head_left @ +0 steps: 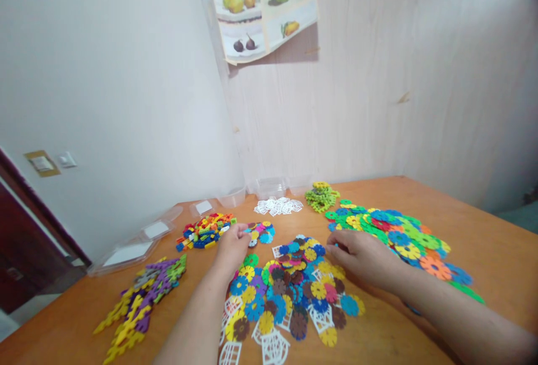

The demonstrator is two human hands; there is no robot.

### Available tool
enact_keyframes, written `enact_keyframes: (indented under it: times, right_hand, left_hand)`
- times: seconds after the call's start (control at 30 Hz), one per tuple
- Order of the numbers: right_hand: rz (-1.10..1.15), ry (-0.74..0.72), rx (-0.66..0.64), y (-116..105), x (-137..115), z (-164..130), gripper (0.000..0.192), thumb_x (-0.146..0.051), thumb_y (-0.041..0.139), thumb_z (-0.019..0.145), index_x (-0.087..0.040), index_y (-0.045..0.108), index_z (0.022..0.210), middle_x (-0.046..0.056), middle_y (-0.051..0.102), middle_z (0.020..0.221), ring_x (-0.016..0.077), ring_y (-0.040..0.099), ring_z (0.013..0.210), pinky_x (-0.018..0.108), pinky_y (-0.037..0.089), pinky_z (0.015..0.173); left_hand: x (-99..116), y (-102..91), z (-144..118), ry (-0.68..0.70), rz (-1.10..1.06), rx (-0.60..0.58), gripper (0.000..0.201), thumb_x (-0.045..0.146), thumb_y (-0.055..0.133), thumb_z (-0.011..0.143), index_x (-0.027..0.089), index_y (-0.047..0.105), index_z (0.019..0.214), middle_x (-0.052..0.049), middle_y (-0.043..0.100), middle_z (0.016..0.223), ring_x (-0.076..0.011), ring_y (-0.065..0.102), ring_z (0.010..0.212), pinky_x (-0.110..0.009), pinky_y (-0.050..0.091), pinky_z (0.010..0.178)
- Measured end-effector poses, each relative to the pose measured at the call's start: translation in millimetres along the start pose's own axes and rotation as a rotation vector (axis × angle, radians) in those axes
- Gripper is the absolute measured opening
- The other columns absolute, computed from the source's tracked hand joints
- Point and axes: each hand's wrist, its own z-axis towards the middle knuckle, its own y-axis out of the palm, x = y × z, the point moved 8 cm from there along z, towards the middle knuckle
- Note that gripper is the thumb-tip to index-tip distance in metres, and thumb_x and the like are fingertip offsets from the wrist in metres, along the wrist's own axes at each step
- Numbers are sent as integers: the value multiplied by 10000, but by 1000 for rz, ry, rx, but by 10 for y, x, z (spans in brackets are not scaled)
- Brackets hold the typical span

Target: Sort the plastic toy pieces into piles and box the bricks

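Head view, looking down at a wooden table (483, 241) against pale walls. In the middle lies a central pile of flat, flower-shaped plastic discs (294, 286) — blue, yellow, brown, pink and green — with white lattice pieces at its near edge. The left hand (233, 244) reaches past this pile; its fingertips pinch a small piece beside a little cluster of discs (260, 232); what the piece is cannot be made out. The right hand (363, 258) rests palm down at the pile's right edge, fingers curled; whether it grasps anything cannot be told. Nearby lie small coloured bricks (204, 230), larger discs (399, 236) and purple-yellow pieces (143, 297); both forearms are cut off at the frame's bottom.
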Motion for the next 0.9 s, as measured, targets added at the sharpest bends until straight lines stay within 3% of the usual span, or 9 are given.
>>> enact_keyframes:
  times: [0.1, 0.27, 0.33, 0.5, 0.9]
  right_hand:
    - [-1, -4, -8, 4, -14, 7, 278, -398, 471, 947, -235, 693, 910, 53, 740, 898, 200, 652, 811, 271, 421, 704]
    - [0, -8, -42, 29, -58, -6, 278, -414, 483, 942, -239, 699, 937, 61, 747, 925, 206, 660, 823, 265, 421, 689]
    - [-5, -2, -39, 31, -70, -16, 277, -415, 482, 943, -240, 697, 931, 59, 745, 922, 201, 659, 805, 258, 412, 667]
    - [-14, -2, -39, 44, -102, -33, 273, -405, 478, 944, -245, 699, 931, 50, 741, 887, 201, 662, 804, 261, 409, 677]
    - [-12, 8, -43, 38, -114, -37, 261, -381, 485, 935, -246, 708, 930, 43, 746, 878, 206, 669, 814, 269, 405, 681]
  left_hand:
    - [184, 132, -96, 118, 54, -114, 293, 333, 609, 808, 150, 682, 1026, -73, 728, 933, -205, 672, 858, -298, 499, 770]
    - [458, 520, -440, 290, 144, -477, 247, 279, 579, 816, 187, 713, 1001, -55, 717, 955, -199, 657, 869, -304, 497, 794]
    - [524, 599, -557, 356, 225, -560, 262, 240, 571, 802, 207, 727, 1010, -52, 705, 987, -199, 645, 898, -303, 490, 820]
    - [640, 639, -670, 483, 378, -597, 274, 167, 564, 762, 225, 749, 955, -45, 681, 970, -209, 604, 949, -296, 458, 844]
    - [562, 613, -622, 460, 336, -498, 168, 187, 515, 809, 206, 681, 830, -30, 660, 871, -177, 586, 839, -262, 422, 738]
